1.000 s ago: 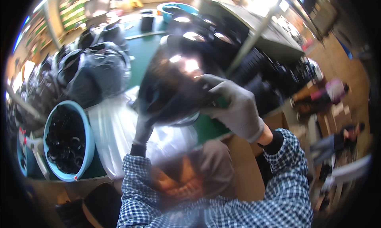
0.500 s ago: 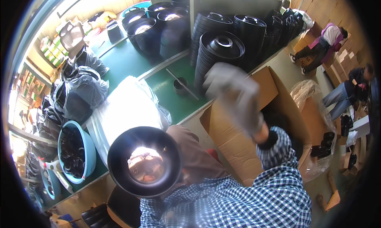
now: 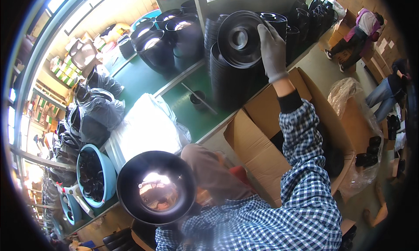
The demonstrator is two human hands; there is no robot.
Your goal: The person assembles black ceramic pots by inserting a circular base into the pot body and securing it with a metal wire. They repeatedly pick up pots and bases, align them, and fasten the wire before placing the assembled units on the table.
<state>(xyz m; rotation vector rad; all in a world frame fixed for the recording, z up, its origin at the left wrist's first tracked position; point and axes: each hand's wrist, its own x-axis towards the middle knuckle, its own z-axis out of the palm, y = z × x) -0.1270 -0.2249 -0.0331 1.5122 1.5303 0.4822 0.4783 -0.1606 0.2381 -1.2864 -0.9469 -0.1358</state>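
Observation:
My right hand [image 3: 272, 52], in a grey glove, grips the rim of a round black dish [image 3: 238, 39] with a raised ring at its centre. The dish is tilted toward me, over the top of a tall nested stack [image 3: 227, 83] of similar black pieces. Low in front of my body is a wide black bowl [image 3: 135, 194] with a shiny, mirror-like middle. My left sleeve [image 3: 168, 238] runs to the bowl's lower edge. My left hand is hidden behind or under the bowl, so its fingers do not show.
An open cardboard box [image 3: 257, 152] stands by my right arm. White wrapping sheets [image 3: 144, 128] lie on the green table [image 3: 174, 98], near a small dark cup [image 3: 197, 100] with a rod. Left are a blue basin [image 3: 110, 176] of black parts and bagged pieces [image 3: 102, 109]. Two people are at right.
My right hand has moved up from in front of the stack and now grips the round black dish, which tilts over the stack. The bowl stays low before me.

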